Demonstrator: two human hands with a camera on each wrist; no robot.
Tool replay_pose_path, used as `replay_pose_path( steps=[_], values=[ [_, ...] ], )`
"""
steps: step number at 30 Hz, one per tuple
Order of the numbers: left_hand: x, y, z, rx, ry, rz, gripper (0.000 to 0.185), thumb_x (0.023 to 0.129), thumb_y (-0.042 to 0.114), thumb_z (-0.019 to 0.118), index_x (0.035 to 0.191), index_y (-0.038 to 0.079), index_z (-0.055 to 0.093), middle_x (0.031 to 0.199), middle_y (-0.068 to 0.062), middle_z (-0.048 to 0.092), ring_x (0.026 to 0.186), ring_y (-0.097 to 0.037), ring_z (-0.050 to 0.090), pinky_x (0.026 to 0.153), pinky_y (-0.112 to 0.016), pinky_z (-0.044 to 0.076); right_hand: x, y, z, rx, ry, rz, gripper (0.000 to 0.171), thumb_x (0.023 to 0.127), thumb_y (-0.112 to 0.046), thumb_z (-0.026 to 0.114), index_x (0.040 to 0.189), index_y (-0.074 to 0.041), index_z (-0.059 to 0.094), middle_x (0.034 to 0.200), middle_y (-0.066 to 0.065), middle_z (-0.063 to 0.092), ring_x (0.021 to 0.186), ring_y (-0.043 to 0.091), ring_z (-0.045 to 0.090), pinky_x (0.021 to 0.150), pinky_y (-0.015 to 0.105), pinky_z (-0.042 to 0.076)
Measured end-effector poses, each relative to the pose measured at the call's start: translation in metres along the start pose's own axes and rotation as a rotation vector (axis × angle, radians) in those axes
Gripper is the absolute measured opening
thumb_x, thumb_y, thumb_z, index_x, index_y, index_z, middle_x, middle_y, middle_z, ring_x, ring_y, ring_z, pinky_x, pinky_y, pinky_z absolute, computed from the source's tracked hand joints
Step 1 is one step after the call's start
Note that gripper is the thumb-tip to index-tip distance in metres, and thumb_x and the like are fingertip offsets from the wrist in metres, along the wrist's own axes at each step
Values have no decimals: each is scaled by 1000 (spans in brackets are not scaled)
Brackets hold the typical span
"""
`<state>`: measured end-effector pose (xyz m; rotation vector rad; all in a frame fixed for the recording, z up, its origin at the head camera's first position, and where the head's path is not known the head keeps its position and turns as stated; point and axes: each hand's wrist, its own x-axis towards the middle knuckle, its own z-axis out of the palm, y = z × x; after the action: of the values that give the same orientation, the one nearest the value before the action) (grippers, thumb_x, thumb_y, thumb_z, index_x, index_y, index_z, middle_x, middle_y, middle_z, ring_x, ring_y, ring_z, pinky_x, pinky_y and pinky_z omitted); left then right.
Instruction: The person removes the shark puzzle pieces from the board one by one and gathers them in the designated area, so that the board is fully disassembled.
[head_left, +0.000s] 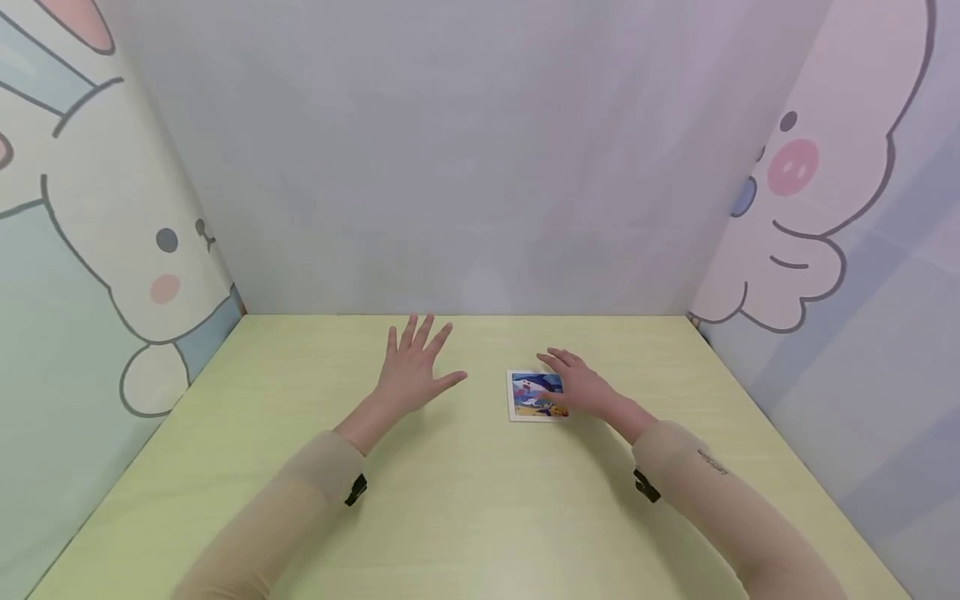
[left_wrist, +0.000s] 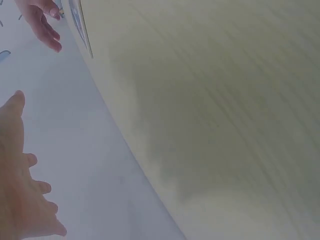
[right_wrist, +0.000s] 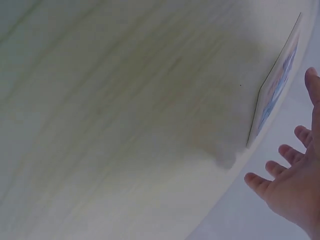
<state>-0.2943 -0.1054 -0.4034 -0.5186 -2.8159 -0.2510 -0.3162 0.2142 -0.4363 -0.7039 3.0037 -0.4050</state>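
Head view: left hand spread; right hand above picture card.

The left arm and right arm reach forward, angling inward, sleeved down to the bare wrists. The left hand hovers palm down, its fingers straight and splayed, thumb stretched out toward the right hand. That one hovers too, fingers parted and slightly bent, pointing forward and inward.

There are two hands, one card, one table.
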Motion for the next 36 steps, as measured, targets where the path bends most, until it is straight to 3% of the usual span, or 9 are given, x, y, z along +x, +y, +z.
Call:
replay_pose_path(
  steps=[4, 7, 19, 25, 36],
  values=[
    [12, 11, 12, 20, -15, 33, 86, 84, 71, 46, 151, 23, 22, 157, -11, 16, 145, -33, 2, 111, -59, 6, 3, -1, 4, 57, -81, 3, 82, 82, -49, 68, 147, -12, 33, 150, 17, 31, 135, 40, 30, 105, 55, 30],
    [22, 19, 22, 40, -57, 59, 86, 83, 71, 47, 151, 24, 21, 157, -10, 17, 145, -34, 5, 111, -59, 7, 4, -1, 4, 31, -108, -14, 81, 81, -51, 68, 144, -10, 38, 147, 16, 36, 134, 38, 33, 105, 54, 30],
    [41, 53, 48, -6, -251, 169, 83, 85, 64, 53, 151, 24, 22, 155, -11, 23, 143, -34, 13, 113, -54, 9, 9, 12, 6, -16, -117, -88, 79, 79, -56, 67, 140, -10, 45, 144, 13, 41, 131, 34, 38, 104, 55, 31],
    [45, 60, 57, -78, -327, 220, 78, 86, 58, 57, 149, 24, 28, 147, -10, 37, 136, -31, 29, 111, -49, 22, 10, 13, 7, -24, -116, -128, 79, 80, -57, 65, 139, -9, 46, 142, 13, 43, 130, 34, 40, 103, 56, 32],
    [59, 63, 69, -211, -344, 182, 49, 86, 46, 64, 128, 22, 57, 128, -9, 50, 118, -28, 41, 98, -45, 35, 9, 10, 4, -15, -133, -97, 77, 80, -55, 67, 140, -12, 45, 143, 12, 43, 131, 34, 39, 103, 56, 32]
  ],
)
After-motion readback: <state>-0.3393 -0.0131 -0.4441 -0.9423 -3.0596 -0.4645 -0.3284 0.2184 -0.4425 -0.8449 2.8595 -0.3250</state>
